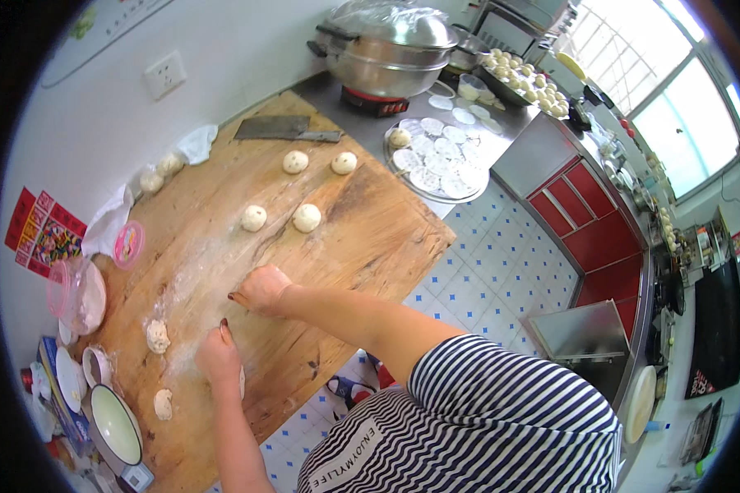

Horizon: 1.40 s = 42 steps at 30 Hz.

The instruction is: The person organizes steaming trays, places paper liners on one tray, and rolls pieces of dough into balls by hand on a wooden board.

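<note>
My left hand (pixel 219 354) is curled low over a floury wooden board (pixel 370 228), thumb pointing up. A pale edge, probably dough (pixel 242 383), shows beside its wrist. Just beyond it my right hand (pixel 264 289) rests curled on the board; whatever may lie beneath its palm is hidden. Two rough dough lumps, one speckled (pixel 158 336) and one nearer the front (pixel 163 404), lie left of my left hand. Past my right hand are several smooth round dough balls, among them one (pixel 307 217) close by and another (pixel 344 162) farther off.
A cleaver (pixel 290 128) lies at the board's far end. Beyond it stand a steamer pot (pixel 388 52) and a round tray (pixel 475 196) of paper liners with one bun (pixel 399 138). A green-white bowl (pixel 116 425), a digital scale (pixel 137 477) and a flour container (pixel 86 296) line the left edge.
</note>
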Each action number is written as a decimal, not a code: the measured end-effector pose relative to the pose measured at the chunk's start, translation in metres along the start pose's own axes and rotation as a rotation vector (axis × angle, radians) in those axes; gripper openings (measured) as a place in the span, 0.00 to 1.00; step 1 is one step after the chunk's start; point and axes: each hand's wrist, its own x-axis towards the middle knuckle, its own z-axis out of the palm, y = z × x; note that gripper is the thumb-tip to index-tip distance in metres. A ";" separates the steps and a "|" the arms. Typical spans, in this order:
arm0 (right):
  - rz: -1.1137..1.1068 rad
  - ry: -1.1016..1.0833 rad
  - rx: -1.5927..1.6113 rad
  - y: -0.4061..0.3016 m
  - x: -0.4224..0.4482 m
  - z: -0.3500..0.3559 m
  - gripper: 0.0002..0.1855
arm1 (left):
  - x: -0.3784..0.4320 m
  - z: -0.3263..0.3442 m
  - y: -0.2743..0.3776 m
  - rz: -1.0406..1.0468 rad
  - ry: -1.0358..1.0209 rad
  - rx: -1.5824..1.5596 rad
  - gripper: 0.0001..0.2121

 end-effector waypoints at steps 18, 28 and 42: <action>-0.250 0.411 -0.040 0.024 -0.039 0.025 0.15 | -0.062 0.007 0.000 0.127 0.195 0.086 0.14; -0.401 0.568 0.160 0.012 -0.056 0.035 0.15 | -0.079 0.008 0.013 0.223 0.214 -0.215 0.17; -0.471 0.352 0.199 0.058 -0.129 0.005 0.19 | -0.114 0.008 -0.027 0.397 0.193 -0.292 0.20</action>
